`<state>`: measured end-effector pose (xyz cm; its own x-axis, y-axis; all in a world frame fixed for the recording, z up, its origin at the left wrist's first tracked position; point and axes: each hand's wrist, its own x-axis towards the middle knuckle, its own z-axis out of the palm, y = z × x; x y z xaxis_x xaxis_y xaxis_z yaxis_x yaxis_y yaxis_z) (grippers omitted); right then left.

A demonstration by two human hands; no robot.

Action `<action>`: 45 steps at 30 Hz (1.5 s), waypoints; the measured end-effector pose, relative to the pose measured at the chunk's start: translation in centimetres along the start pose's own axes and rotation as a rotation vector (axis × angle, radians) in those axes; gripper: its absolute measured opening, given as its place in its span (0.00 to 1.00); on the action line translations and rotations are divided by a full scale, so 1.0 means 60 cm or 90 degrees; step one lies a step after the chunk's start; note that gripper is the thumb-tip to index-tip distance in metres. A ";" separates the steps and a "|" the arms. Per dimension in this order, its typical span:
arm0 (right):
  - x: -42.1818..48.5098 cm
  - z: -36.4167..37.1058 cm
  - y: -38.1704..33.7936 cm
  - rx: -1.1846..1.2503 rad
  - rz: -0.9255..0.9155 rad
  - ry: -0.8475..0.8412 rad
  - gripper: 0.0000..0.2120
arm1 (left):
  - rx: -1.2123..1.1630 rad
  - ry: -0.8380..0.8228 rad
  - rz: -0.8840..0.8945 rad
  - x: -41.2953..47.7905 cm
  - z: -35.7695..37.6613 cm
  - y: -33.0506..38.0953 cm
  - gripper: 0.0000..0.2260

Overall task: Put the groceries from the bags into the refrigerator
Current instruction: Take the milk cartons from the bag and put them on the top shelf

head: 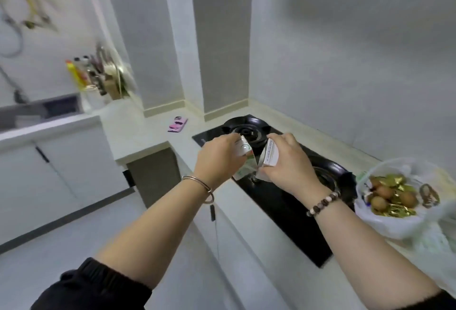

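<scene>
My left hand (220, 155) grips a small white and green carton (244, 155) from above. My right hand (291, 161) grips a second white carton (270, 156) right beside it. Both cartons hang tilted over the black gas hob (278, 201), their lower ends close together. At the right edge of the counter stands an open white plastic bag (385, 223) holding brown eggs (381, 197) and several gold-wrapped items (394, 184). The refrigerator is not in view.
A pink phone (178, 124) lies on the white counter (138, 134) behind the hob. At the far left are a sink (44, 110) and a rack with bottles and utensils (98, 75). White cabinets and grey floor lie below.
</scene>
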<state>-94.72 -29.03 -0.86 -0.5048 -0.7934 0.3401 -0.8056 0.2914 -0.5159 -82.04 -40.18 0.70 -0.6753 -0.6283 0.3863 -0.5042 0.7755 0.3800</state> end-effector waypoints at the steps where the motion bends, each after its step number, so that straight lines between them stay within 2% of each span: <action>1: 0.003 0.023 -0.036 0.020 -0.026 -0.025 0.36 | 0.010 0.006 -0.036 -0.021 -0.026 -0.033 0.14; 7: -0.010 0.141 -0.239 0.125 -0.200 -0.152 0.35 | 0.081 0.045 -0.228 -0.165 -0.181 -0.194 0.14; 11: -0.036 0.200 -0.364 0.181 -0.304 -0.200 0.35 | 0.073 0.089 -0.358 -0.278 -0.274 -0.268 0.14; 13: -0.052 0.226 -0.423 0.209 -0.369 -0.240 0.34 | 0.060 0.107 -0.405 -0.333 -0.316 -0.290 0.17; 17: -0.089 0.274 -0.529 0.267 -0.490 -0.308 0.35 | 0.110 0.141 -0.514 -0.431 -0.387 -0.317 0.22; 22: -0.137 0.317 -0.642 0.358 -0.619 -0.386 0.33 | 0.104 0.274 -0.687 -0.538 -0.458 -0.316 0.15; 27: -0.198 0.345 -0.744 0.435 -0.754 -0.447 0.32 | 0.104 0.417 -0.808 -0.630 -0.507 -0.294 0.08; 33: -0.295 0.337 -0.838 0.520 -0.881 -0.506 0.27 | 0.077 0.583 -0.894 -0.730 -0.547 -0.247 0.09; 37: -0.358 0.327 -0.896 0.570 -0.923 -0.542 0.25 | 0.029 0.688 -0.932 -0.795 -0.588 -0.217 0.07; 42: -0.446 0.308 -0.976 0.628 -0.947 -0.542 0.24 | -0.008 0.781 -0.930 -0.875 -0.654 -0.181 0.08; 45: -0.505 0.295 -1.031 0.645 -0.958 -0.527 0.24 | -0.023 0.788 -0.914 -0.930 -0.698 -0.160 0.12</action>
<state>-24.10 -32.47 6.85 0.7671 -0.1632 0.6204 0.2191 -0.8423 -0.4925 -16.99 -15.16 10.68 0.9081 -0.4061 0.1020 -0.2355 -0.2941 0.9263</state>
